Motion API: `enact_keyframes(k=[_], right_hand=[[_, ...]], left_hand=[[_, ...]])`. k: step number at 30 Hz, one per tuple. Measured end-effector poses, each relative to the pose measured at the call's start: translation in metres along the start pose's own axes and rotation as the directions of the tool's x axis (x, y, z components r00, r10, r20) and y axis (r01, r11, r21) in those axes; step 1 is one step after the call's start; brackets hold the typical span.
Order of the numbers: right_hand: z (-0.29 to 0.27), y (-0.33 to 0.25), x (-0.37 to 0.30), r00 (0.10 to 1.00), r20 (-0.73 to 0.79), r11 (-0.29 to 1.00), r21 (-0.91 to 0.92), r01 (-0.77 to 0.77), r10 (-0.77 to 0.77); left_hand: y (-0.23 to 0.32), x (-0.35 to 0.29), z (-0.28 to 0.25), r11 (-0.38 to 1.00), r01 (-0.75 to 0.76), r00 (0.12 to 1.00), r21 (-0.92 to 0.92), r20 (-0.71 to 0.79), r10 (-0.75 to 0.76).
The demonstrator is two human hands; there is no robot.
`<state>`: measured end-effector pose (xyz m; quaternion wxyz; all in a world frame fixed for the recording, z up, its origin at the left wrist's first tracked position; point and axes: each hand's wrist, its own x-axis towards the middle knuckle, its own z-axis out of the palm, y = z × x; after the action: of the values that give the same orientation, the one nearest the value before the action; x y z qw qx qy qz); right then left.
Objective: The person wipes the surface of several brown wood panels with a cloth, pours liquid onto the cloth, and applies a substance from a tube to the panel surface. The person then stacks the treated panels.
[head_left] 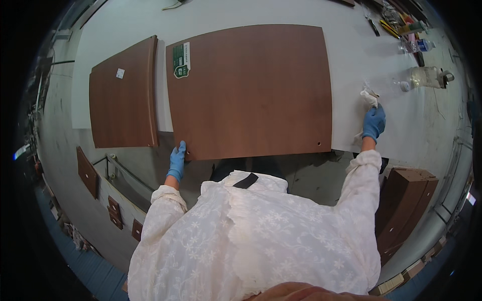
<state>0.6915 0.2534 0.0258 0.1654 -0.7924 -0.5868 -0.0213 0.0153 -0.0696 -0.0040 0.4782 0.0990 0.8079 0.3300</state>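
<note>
Panel (251,90), broad and brown, lies flat on the white table (346,60), its near edge overhanging, between the person's two blue-gloved hands. Its near left corner meets the fingers of the left hand (177,160), which lie at the left edge, beside a small hole; whether they clamp it from beneath I cannot tell. The right hand (374,123) is apart from the panel's right edge, its fingers closed around a crumpled white cloth (369,99) that pokes out past them. A green-and-white label (181,60) marks the far left corner. Smaller brown boards (123,100) lie just left; clear bottles (424,78) lie beyond the cloth.
</note>
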Motion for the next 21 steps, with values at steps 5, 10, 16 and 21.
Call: enact_keyframes(k=[5,10,16,21], right_hand=[[-0.014,-0.163,-0.098,0.903,-0.003,0.885,0.195,0.422,-0.430],[-0.008,-0.288,-0.212,0.291,0.255,0.384,0.520,0.763,-0.922],[0.044,-0.355,-0.171,0.143,0.167,0.203,0.435,0.877,-0.976],[0.126,-0.485,-0.100,0.409,0.016,0.403,0.218,0.889,-0.912]], left_hand=[[-0.001,0.000,0.003,0.999,-0.008,1.000,-0.039,-0.003,0.008],[-0.013,0.007,0.001,0.994,-0.079,0.997,-0.070,0.008,0.080],[-0.001,0.002,-0.008,0.991,-0.011,0.984,-0.134,0.175,0.034],[0.004,0.000,-0.008,0.991,-0.016,0.980,-0.135,0.194,0.042]])
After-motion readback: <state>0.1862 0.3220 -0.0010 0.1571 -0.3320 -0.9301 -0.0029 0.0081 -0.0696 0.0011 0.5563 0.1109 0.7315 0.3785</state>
